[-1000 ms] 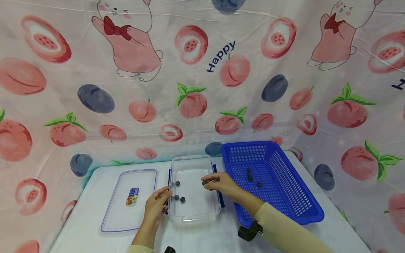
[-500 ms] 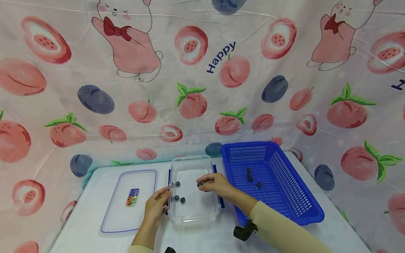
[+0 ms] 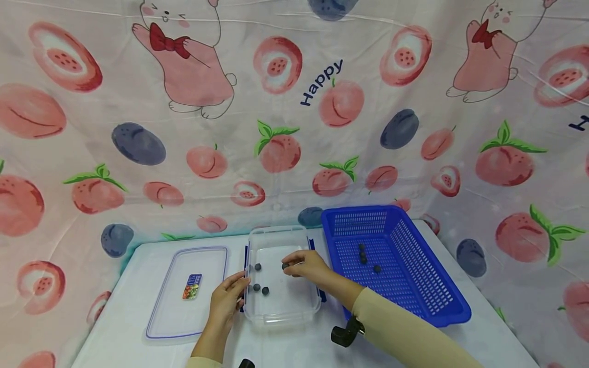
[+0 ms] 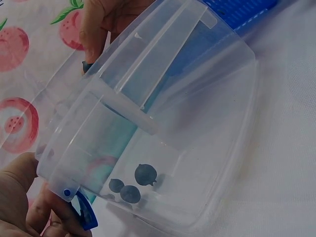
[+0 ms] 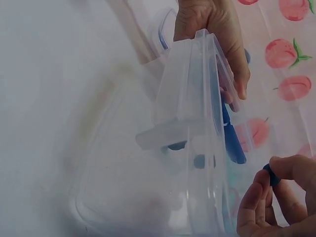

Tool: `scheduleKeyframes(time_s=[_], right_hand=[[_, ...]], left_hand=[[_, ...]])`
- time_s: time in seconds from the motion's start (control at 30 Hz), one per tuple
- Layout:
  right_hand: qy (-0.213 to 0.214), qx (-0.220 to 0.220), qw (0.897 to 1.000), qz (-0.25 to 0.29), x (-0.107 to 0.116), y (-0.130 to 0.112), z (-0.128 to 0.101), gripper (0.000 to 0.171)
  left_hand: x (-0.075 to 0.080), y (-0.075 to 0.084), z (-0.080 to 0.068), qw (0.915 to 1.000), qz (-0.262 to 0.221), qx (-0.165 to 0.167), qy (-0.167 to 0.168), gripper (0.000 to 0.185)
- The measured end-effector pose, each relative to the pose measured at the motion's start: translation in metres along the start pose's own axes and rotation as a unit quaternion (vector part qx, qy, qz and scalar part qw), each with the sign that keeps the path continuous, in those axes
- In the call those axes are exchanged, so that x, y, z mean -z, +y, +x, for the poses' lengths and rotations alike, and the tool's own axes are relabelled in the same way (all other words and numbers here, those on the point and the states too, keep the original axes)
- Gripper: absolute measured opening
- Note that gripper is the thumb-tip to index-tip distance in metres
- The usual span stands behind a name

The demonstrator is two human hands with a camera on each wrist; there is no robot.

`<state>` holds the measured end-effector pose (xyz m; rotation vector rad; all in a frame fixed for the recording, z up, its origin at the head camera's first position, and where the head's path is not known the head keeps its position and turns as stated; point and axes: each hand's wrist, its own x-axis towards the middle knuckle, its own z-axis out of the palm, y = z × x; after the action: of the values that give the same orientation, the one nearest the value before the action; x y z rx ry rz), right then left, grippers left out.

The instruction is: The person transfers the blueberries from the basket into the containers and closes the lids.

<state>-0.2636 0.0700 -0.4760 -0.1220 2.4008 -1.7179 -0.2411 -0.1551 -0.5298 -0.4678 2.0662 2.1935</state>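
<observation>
The fingertips (image 5: pixel 276 170) of the right hand (image 3: pixel 307 264) pinch a small dark berry (image 3: pixel 285 266), thumb and forefinger closed on it, over the middle of the clear plastic container (image 3: pixel 281 312). Against the frame of a second ago that hand has travelled leftward: the berry was then near the container's right wall and now hangs further in, closer to the three berries (image 3: pixel 257 278) that lie on the container floor, which have not moved. The right forearm in its beige sleeve (image 3: pixel 405 335) has slid left with it, and the dark strap (image 3: pixel 345 333) at the wrist sits further left on the white table (image 3: pixel 119 317) than before. The left hand (image 3: pixel 226 301) is where it was, fingers curled over the container's left rim beside the blue latch (image 4: pixel 84 212), thumb outside the wall in the left wrist view. The container itself stands in the same spot, between the flat clear lid (image 3: pixel 186 294) on its left and the blue basket (image 3: pixel 414 276) on its right. Four dark berries (image 3: pixel 365 255) remain in the basket, unchanged.
</observation>
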Motion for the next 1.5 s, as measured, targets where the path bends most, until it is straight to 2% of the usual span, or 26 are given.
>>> scheduleKeyframes(time_s=[0.3, 0.6, 1.5], right_hand=[[0.007, -0.015, 1.000, 0.006, -0.009, 0.002, 0.008, 0.027], [0.001, -0.027, 0.999, 0.045, -0.016, 0.003, 0.017, 0.028], [0.045, -0.094, 0.995, 0.009, -0.035, 0.019, 0.037, 0.025]], left_hand=[[-0.001, 0.000, 0.001, 0.9999, 0.006, -0.009, 0.003, 0.047], [-0.002, 0.001, 0.001, 0.9999, -0.001, -0.011, 0.004, 0.045], [0.000, 0.002, -0.004, 1.0000, -0.002, -0.006, 0.001, 0.049]])
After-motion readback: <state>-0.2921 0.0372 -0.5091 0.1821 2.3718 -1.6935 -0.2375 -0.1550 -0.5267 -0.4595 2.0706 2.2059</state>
